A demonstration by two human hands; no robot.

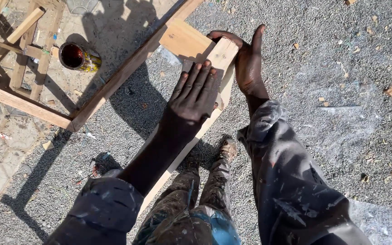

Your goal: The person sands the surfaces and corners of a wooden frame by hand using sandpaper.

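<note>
I see my left hand (195,93) lying flat, fingers spread, on a pale wooden plank (184,43) that slants down toward my legs. My right hand (247,61) cups the far right edge of a short wood block (223,53) resting on the plank, palm against its side, fingers curled over the top end. The two hands are near each other, with the block between them. To the left, a wooden frame (114,84) stands on the gravel ground (341,113), with an open tin can (75,56) just beyond it.
</note>
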